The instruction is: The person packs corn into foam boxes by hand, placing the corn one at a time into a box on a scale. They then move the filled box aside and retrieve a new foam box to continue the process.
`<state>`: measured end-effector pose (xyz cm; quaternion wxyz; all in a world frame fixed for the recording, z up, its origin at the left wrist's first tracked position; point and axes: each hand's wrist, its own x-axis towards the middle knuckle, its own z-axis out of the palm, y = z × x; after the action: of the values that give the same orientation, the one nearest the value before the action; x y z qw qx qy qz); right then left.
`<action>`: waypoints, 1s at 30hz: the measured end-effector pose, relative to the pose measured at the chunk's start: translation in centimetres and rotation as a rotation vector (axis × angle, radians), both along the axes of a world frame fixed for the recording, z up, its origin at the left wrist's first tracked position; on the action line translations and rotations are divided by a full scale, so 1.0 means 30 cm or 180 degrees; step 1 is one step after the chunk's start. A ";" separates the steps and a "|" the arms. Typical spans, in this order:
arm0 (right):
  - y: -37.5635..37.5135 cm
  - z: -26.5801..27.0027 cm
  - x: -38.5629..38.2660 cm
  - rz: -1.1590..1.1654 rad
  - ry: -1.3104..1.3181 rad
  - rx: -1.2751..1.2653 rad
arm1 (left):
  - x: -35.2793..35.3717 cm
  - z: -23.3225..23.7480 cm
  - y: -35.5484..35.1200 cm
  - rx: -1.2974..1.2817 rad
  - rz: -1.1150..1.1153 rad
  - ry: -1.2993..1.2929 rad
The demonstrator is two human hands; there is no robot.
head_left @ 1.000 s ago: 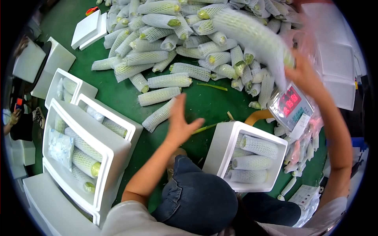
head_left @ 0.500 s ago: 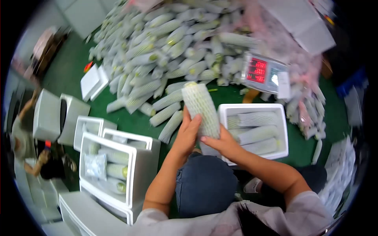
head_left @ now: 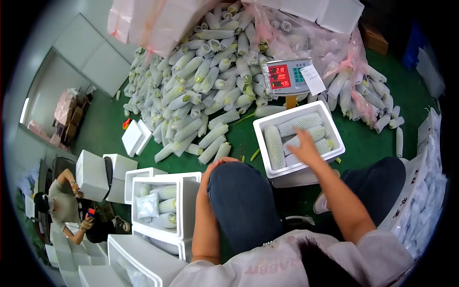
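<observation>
My right hand (head_left: pixel 305 148) is over a white foam box (head_left: pixel 262 143), fingers apart and holding nothing. Inside the box lie several pale green, cylindrical pieces of produce in white foam-net sleeves. One sleeved piece (head_left: pixel 274 147) lies along the box's left wall, while others, such as a sleeved piece (head_left: pixel 300 123) near the far wall, lie crosswise to it. My left hand (head_left: pixel 215 168) rests on my bent knee (head_left: pixel 241 196), its fingers laid over the knee and partly hidden by it.
Behind the box stands a scale display (head_left: pixel 287 76) with red digits. A big heap of sleeved produce (head_left: pixel 191 86) covers the floor beyond. At left are stacked foam boxes (head_left: pixel 184 210), foam lids (head_left: pixel 136 138) and another person (head_left: pixel 62 205) holding a red-and-black object. Plastic bags (head_left: pixel 420 201) lie at right.
Both hands held a sleeved piece in front of the knee; now neither does. A sleeved piece lies along the box's left wall. The left hand moved to the knee, the right over the box; the view shifted.
</observation>
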<state>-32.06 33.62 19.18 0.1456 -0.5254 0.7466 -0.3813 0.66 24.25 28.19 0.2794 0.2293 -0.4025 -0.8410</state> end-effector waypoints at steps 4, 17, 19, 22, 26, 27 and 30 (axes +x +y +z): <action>-0.009 0.292 -0.207 0.0187 -0.0160 -0.0184 | 0.067 -0.018 0.034 0.0186 0.0155 0.0336; 0.261 0.460 -0.827 0.0862 0.1382 0.1673 | 0.073 0.112 0.098 -0.0333 0.0658 -0.0456; 0.276 0.339 -0.924 0.0718 0.1149 0.2182 | 0.043 0.205 0.121 -0.0692 0.0887 -0.1208; 0.269 -0.092 -1.144 0.0529 -0.0066 0.1954 | -0.011 0.351 0.147 -0.1854 0.0750 -0.2483; 0.107 -0.538 -1.157 -0.0098 -0.2403 0.1200 | -0.195 0.475 0.142 -0.2533 0.0178 -0.3755; 0.036 -0.568 -1.111 -0.0441 -0.2611 0.1119 | -0.231 0.463 0.116 -0.2534 0.0047 -0.3805; -0.167 -0.710 -1.036 -0.0179 -0.3285 0.0519 | -0.386 0.406 -0.027 -0.2669 -0.0476 -0.3775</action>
<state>-63.13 28.62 -2.12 0.5246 -0.2358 0.6188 -0.5350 -10.91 23.44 40.37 0.0206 0.4919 -0.7890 -0.3674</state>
